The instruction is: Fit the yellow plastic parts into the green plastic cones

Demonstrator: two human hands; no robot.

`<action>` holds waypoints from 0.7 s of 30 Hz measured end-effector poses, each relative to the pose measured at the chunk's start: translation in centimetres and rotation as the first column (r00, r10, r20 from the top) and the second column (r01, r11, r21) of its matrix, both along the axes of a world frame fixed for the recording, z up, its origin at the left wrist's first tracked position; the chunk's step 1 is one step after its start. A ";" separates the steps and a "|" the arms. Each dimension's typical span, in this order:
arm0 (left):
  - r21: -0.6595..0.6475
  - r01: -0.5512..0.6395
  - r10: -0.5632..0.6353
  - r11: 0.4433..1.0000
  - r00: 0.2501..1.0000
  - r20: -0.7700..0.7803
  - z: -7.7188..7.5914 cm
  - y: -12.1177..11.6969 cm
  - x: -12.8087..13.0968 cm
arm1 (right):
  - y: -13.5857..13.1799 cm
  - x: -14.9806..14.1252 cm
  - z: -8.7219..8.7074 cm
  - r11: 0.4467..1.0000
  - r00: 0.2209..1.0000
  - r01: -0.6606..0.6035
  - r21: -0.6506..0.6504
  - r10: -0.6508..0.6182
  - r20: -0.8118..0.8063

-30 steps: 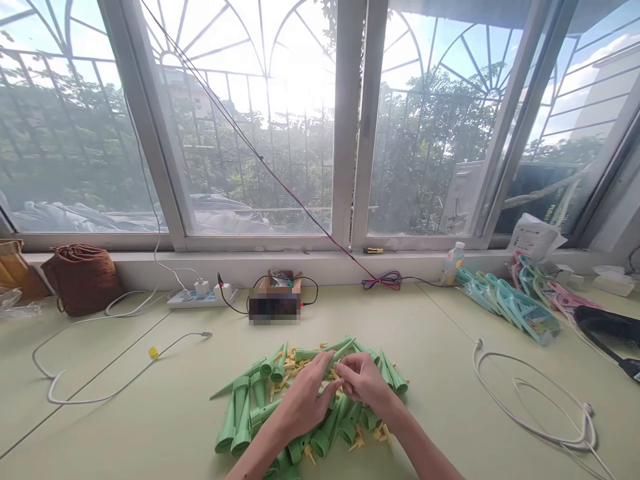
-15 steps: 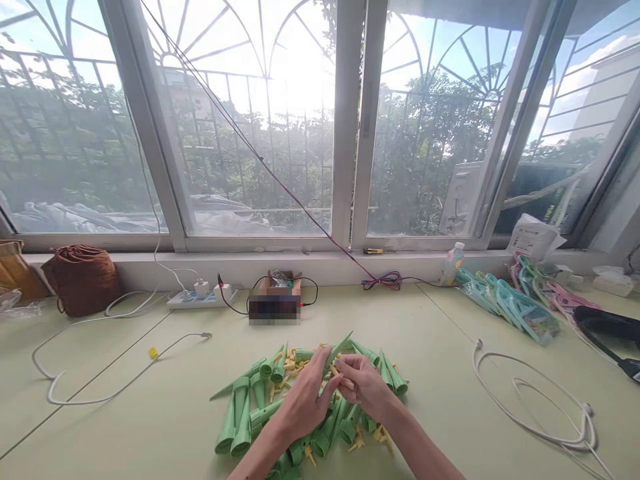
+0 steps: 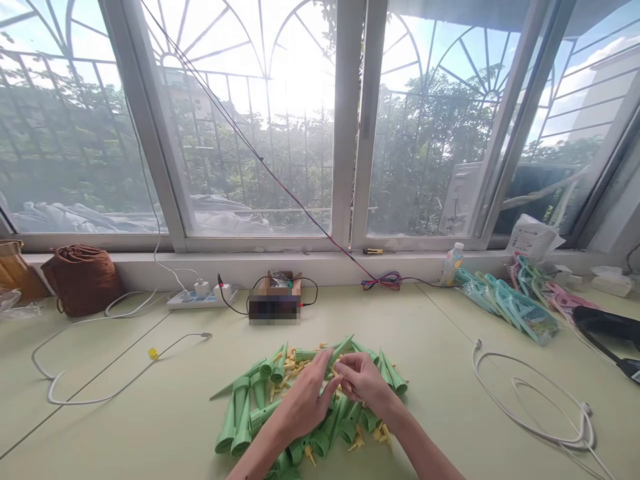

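Green cones (image 3: pixel 243 423), yellow pegs (image 3: pixel 310 455), pale greenish-yellow tabletop (image 3: pixel 125 427), brown pouch (image 3: pixel 83 281), red-and-blue cable (image 3: pixel 384 283), white power strip (image 3: pixel 177 303)

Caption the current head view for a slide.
Left hand holding a green cone, the right hand close beside it, over more green cones and small yellow pieces on a pale table.

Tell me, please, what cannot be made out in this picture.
In the head view:
Green cone: lower end hidden by the left hand.
Yellow piece: too small, partly covered by the right hand.
Small box: front blurred by pixelation.
Black item: cut off by the right edge.
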State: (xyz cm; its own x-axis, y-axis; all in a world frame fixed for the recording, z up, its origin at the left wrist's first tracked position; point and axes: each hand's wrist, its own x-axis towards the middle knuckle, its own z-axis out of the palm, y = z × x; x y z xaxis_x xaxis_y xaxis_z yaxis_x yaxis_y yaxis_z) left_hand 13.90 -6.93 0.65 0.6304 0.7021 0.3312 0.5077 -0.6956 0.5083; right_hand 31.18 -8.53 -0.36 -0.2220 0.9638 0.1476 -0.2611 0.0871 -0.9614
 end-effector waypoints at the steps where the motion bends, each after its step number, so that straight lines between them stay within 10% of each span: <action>1: 0.006 0.009 -0.009 1.000 1.000 -0.008 -0.1 0.0 -0.1 | 0.0 0.1 0.0 1.000 0.999 0.010 0.009 -0.010 0.033; 8: -0.005 0.003 -0.003 1.000 0.997 -0.078 0.2 0.0 -0.1 | -0.1 0.4 0.1 0.999 0.993 0.000 0.047 -0.006 0.118; 21: -0.032 -0.030 0.030 0.999 1.000 -0.003 -0.2 0.0 0.2 | -0.3 -0.4 0.1 0.985 0.940 -0.157 -0.077 0.125 -0.319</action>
